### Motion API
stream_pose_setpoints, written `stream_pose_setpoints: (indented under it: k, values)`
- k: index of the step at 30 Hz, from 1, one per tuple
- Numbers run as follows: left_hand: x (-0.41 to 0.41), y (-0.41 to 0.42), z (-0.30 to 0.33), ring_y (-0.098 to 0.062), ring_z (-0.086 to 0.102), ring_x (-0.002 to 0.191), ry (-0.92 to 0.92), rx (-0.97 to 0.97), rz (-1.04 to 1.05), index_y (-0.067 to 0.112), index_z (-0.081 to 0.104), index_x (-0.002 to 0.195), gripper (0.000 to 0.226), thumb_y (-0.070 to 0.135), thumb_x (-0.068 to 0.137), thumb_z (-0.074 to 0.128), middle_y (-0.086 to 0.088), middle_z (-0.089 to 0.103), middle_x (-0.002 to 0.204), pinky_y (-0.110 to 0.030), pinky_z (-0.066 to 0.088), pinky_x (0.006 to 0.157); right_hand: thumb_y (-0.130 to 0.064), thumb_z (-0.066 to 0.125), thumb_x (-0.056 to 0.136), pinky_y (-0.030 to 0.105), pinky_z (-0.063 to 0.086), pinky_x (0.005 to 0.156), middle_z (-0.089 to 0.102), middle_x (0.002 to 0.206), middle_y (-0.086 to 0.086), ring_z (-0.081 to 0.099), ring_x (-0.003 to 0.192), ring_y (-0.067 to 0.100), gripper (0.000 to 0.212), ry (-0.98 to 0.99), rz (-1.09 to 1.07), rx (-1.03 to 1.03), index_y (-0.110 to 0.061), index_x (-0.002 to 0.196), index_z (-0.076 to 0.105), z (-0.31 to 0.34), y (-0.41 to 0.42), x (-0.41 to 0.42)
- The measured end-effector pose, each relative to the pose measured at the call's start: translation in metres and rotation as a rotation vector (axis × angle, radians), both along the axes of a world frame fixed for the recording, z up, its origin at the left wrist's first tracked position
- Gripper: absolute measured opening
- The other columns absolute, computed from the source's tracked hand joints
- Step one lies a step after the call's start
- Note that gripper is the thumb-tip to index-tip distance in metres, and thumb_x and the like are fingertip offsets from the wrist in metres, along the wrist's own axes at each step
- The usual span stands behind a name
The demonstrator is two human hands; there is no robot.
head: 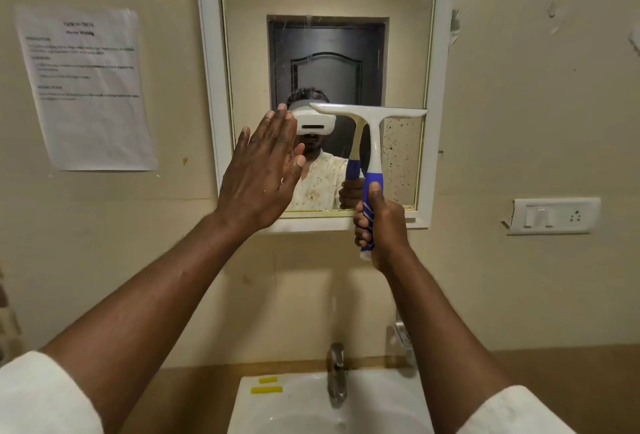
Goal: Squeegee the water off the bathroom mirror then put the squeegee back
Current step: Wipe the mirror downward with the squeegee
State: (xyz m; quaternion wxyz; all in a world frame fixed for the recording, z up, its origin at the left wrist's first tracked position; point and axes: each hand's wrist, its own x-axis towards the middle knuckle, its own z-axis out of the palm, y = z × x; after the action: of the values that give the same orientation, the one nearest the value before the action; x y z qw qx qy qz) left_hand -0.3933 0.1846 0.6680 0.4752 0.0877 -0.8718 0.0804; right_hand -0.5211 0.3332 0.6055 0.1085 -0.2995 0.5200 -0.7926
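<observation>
A: Where is the squeegee [370, 143] against the mirror [325, 53]?

B: Over the mirror's lower right part. Its white blade bar lies level, roughly halfway up the glass, with its right tip close to the mirror's right frame edge. The blue and white handle hangs down past the mirror's bottom frame.

A: Who holds it?

B: The right hand [379, 222], fist wrapped tight around the blue grip, thumb up along the handle, just below the mirror's lower edge.

A: And the other hand?

B: The left hand [259, 170] is spread flat with fingers straight, holding nothing, raised at the mirror's lower left part. I cannot tell whether the palm touches the glass.

A: Is the glass wet?

B: Droplets and specks show on the mirror's lower right area, under the blade bar; faint streaks show higher up.

A: What else is near the mirror?

B: A printed sheet [86, 87] on the wall left of it, a switch plate [552, 215] to its lower right, and below it a tap [336, 374] over a white basin [294, 399]
</observation>
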Motion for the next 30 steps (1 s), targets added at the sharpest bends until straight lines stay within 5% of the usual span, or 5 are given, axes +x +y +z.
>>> stream_pose_setpoints:
  k: [30]
  values:
    - [0.021,-0.004,-0.083,-0.014,0.002,0.147,-0.091,0.129,0.017,0.019,0.007,0.151,0.062,0.041,0.097,0.026,0.001,0.005,0.16,-0.038,0.001,0.118,-0.051,0.045,0.091,0.019,0.029,0.037,0.042,0.046,-0.002,0.033,0.033,0.01,0.046,-0.229,0.007,0.048,-0.012,0.068,0.051,-0.116,0.016,0.028]
